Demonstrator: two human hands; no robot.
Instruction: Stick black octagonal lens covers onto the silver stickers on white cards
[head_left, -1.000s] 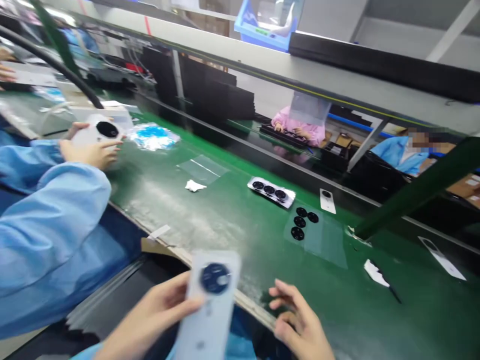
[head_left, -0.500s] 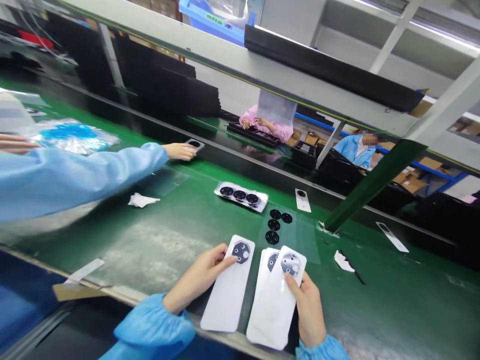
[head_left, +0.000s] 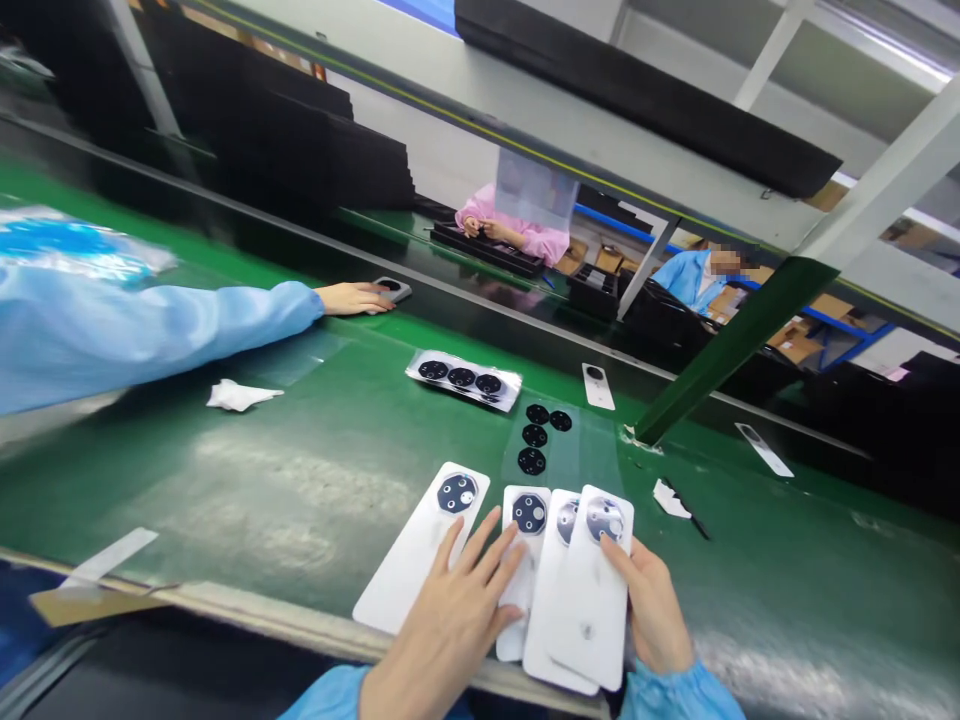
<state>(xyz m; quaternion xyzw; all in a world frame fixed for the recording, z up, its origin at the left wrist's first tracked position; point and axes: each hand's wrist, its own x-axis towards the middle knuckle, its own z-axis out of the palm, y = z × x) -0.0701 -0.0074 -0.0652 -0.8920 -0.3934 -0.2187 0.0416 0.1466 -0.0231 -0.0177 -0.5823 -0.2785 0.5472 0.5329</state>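
My right hand (head_left: 656, 605) pinches the right side of a white phone back cover (head_left: 589, 610) with a round dark camera area. Part of a second cover (head_left: 541, 645) shows beneath it on the left. My left hand (head_left: 457, 600) is spread, its fingertips over the left edge of another cover (head_left: 517, 575); I cannot tell whether they press on it. Left of that hand, a further white cover (head_left: 405, 565) lies flat near the bench edge, partly hidden by the hand.
Several black camera discs (head_left: 534, 435) lie on a clear sheet, beside a strip of discs (head_left: 463, 380). A co-worker's hand (head_left: 356, 298) rests by a phone-shaped piece at the left. A green post (head_left: 720, 360) rises at the right, near a white scrap (head_left: 670, 498).
My left hand has let go of its cover, which now lies on the bench, and has moved right with fingers spread. The right-hand covers have fanned apart. The whole view has shifted.
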